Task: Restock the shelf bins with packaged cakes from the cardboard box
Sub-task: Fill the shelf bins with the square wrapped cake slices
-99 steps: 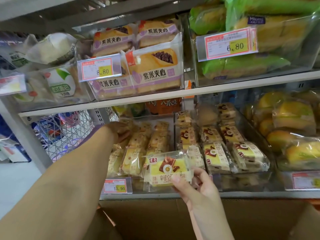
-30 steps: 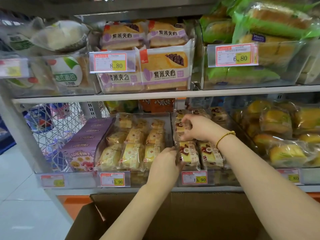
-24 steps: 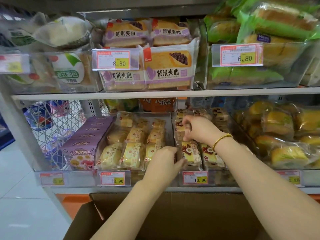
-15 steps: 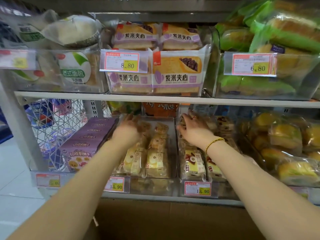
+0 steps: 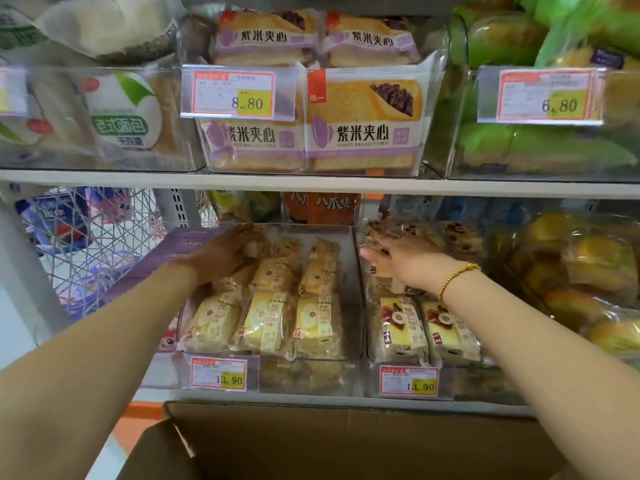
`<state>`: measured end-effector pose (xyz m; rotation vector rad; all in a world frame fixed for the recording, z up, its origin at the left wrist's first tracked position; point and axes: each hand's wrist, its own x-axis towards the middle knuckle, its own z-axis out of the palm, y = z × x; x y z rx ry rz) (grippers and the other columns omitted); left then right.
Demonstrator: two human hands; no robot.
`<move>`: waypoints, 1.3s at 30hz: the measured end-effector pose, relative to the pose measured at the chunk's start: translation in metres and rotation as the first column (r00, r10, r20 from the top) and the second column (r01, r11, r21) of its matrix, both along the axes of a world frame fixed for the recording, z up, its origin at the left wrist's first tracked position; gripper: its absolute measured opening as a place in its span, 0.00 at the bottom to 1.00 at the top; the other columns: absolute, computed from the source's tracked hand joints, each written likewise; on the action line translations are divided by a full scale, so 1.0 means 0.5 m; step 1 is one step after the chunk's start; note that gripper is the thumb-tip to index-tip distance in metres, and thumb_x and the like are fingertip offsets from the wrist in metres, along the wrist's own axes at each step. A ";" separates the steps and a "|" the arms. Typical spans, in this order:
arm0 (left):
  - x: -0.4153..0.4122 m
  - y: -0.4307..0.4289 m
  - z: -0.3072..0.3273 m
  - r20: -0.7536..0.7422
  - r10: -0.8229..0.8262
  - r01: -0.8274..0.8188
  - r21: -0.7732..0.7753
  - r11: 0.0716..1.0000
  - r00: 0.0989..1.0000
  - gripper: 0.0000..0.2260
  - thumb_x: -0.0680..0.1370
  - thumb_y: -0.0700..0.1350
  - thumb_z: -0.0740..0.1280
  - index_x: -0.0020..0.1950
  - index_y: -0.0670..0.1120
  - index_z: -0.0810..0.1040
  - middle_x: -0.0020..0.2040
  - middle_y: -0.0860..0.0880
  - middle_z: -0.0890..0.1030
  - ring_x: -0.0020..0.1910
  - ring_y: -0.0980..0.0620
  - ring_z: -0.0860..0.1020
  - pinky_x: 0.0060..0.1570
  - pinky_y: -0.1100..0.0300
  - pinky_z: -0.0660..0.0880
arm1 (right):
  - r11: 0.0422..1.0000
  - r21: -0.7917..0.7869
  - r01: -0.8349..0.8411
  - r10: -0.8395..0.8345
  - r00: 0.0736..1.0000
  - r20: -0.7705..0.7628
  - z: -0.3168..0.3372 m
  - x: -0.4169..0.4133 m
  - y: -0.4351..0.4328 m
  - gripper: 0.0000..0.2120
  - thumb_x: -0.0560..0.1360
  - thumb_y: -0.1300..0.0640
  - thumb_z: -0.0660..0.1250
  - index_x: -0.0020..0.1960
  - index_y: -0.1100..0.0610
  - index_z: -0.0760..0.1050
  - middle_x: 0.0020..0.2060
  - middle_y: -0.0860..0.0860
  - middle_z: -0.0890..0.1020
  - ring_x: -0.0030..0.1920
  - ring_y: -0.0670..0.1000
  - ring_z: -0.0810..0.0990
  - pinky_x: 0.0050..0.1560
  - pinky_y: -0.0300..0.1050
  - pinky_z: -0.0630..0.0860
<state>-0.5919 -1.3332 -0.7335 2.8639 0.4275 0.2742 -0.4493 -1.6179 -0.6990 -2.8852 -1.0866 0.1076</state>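
Shelf (image 5: 311, 183), clear bins (image 5: 304, 379) of packaged cakes (image 5: 266, 323); cardboard box (image 5: 346, 441)

The packaged cakes (image 5: 266, 327) sit in glossy, crinkled clear plastic film, inside shelf bins (image 5: 358, 299) of smooth, transparent hard plastic. The cardboard box (image 5: 346, 445) below is matt brown board with a dull, faintly fibrous face, and the shelf edge (image 5: 311, 184) looks like smooth painted metal, pale and low in sheen. Paper price tags (image 5: 218, 374) lie behind shiny clear holders (image 5: 285, 95), the wire mesh (image 5: 104, 244) at left is thin white-coated metal, and a beaded bracelet (image 5: 457, 277) gleams like gold metal.
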 end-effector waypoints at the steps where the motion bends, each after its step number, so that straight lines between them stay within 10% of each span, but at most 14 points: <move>1: -0.001 0.002 -0.001 -0.015 -0.004 0.004 0.002 1.000 1.000 0.26 0.78 0.38 0.66 0.75 0.47 0.63 0.78 0.43 0.56 0.76 0.43 0.58 0.74 0.50 0.56 | 1.000 0.008 -0.018 0.018 0.999 0.031 0.003 -0.006 0.005 0.32 0.79 0.34 0.44 0.78 0.47 0.49 0.78 0.51 0.54 0.77 0.55 0.55 0.75 0.54 0.56; 6: 0.000 -0.016 0.021 -0.022 0.049 -0.049 -0.022 0.999 0.999 0.27 0.79 0.38 0.64 0.77 0.45 0.60 0.78 0.45 0.56 0.76 0.45 0.58 0.73 0.55 0.57 | 0.938 0.319 -0.135 0.120 0.990 0.068 0.035 -0.071 0.076 0.22 0.83 0.48 0.54 0.75 0.51 0.61 0.73 0.50 0.66 0.72 0.54 0.64 0.70 0.48 0.63; 11: -0.083 -0.042 0.019 0.294 0.145 -0.190 0.132 0.973 0.945 0.14 0.76 0.39 0.67 0.62 0.43 0.77 0.59 0.41 0.77 0.52 0.38 0.79 0.48 0.51 0.76 | 0.956 0.294 0.012 0.042 0.984 -0.176 0.032 -0.082 0.174 0.15 0.81 0.57 0.57 0.65 0.61 0.69 0.49 0.54 0.76 0.46 0.52 0.75 0.37 0.37 0.70; 17: -0.136 -0.074 -0.002 -0.123 -0.006 0.019 0.105 0.994 0.992 0.19 0.84 0.51 0.51 0.72 0.50 0.69 0.71 0.46 0.72 0.66 0.45 0.72 0.62 0.58 0.68 | 0.961 0.239 0.137 -0.041 0.929 -0.367 -0.026 -0.062 0.239 0.19 0.82 0.56 0.55 0.69 0.63 0.68 0.66 0.60 0.73 0.62 0.58 0.74 0.59 0.46 0.73; 24: -0.168 -0.107 -0.061 -0.172 0.082 -0.041 0.229 0.972 0.982 0.46 0.66 0.68 0.27 0.79 0.50 0.50 0.78 0.45 0.56 0.78 0.51 0.50 0.75 0.50 0.44 | 0.919 0.340 0.198 -0.055 0.921 -0.387 -0.087 -0.036 0.270 0.26 0.79 0.58 0.58 0.76 0.54 0.60 0.64 0.58 0.75 0.58 0.57 0.77 0.48 0.43 0.73; 28: -0.182 -0.114 -0.075 -0.152 0.080 -0.053 0.177 0.983 0.985 0.46 0.66 0.70 0.26 0.79 0.52 0.45 0.79 0.45 0.52 0.78 0.52 0.46 0.76 0.50 0.39 | 0.879 0.417 0.230 0.011 0.866 -0.500 -0.068 -0.058 0.254 0.24 0.82 0.45 0.52 0.76 0.52 0.59 0.72 0.56 0.67 0.68 0.57 0.70 0.67 0.50 0.69; 33: -0.185 -0.122 -0.074 -0.115 0.088 -0.065 0.189 0.980 0.989 0.44 0.67 0.68 0.27 0.79 0.52 0.45 0.79 0.45 0.54 0.78 0.53 0.47 0.76 0.51 0.39 | 0.915 0.387 -0.115 0.162 0.983 -0.091 -0.047 -0.138 0.230 0.28 0.79 0.42 0.60 0.76 0.46 0.59 0.78 0.51 0.54 0.76 0.57 0.57 0.72 0.53 0.62; 39: -0.192 -0.139 -0.079 -0.053 0.115 -0.101 0.219 0.971 0.992 0.44 0.67 0.67 0.25 0.79 0.52 0.48 0.79 0.46 0.55 0.78 0.52 0.47 0.75 0.51 0.38 | 0.957 0.043 -0.288 0.291 0.946 -0.145 -0.035 -0.174 0.233 0.36 0.76 0.32 0.54 0.77 0.52 0.59 0.75 0.52 0.64 0.72 0.55 0.65 0.68 0.49 0.65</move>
